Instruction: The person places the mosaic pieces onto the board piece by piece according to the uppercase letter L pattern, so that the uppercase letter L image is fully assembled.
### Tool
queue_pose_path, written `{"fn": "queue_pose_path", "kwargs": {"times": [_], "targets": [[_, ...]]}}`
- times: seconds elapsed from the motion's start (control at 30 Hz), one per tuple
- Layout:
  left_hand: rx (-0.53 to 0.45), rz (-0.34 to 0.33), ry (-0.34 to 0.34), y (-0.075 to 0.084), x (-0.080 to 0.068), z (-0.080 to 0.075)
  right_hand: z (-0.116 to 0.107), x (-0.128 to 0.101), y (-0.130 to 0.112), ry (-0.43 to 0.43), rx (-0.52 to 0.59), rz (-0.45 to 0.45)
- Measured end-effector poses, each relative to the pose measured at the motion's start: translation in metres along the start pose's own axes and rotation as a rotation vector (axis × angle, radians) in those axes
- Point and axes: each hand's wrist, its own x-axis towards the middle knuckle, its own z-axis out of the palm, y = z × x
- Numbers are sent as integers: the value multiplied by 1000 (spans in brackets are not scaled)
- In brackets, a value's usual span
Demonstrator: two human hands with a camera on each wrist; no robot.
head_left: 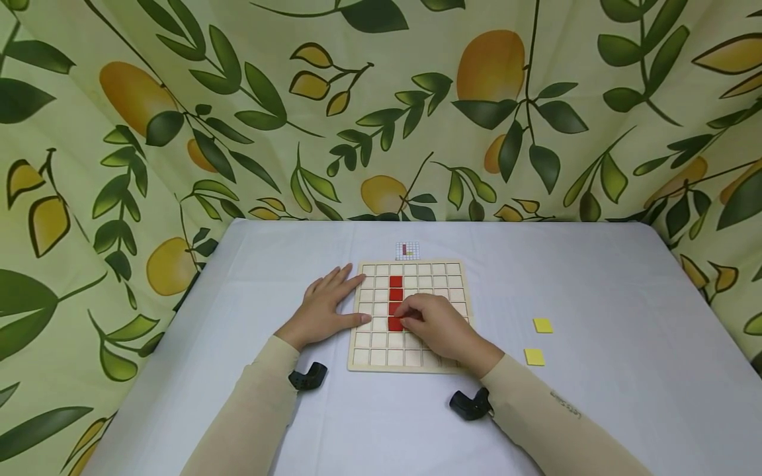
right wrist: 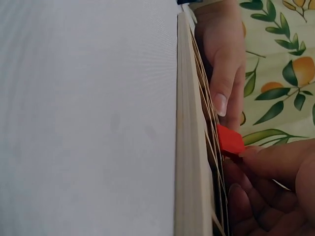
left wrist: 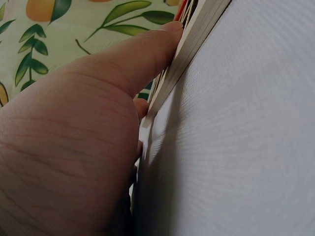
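Observation:
A wooden grid board lies on the white table, with red square tiles in one column of its cells. At the lower end of that column my right hand pinches a red tile between thumb and fingers. The right wrist view shows this tile tilted at the board's surface; whether it is fully in its cell I cannot tell. My left hand rests on the board's left edge, fingers extended and thumb over the rim.
Two yellow square tiles lie on the table right of the board. A small printed grid card with a red and yellow pattern lies just behind the board. A fruit-patterned cloth hangs behind the table.

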Motion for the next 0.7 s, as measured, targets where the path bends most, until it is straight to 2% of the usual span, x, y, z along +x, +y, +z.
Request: {"fn": "queue_pose_path", "kwargs": {"times": [0.2, 0.33, 0.53, 0.7], "targets": [[-2, 4, 2, 0, 0, 0, 1, 0, 0, 8, 4, -7], [1, 12, 4, 0, -1, 0, 0, -1, 0, 15, 56, 9], [-1, 15, 8, 0, -1, 1, -6, -4, -1, -13, 261, 109], [7, 10, 5, 0, 0, 1, -18, -7, 2, -86, 455, 92]]}}
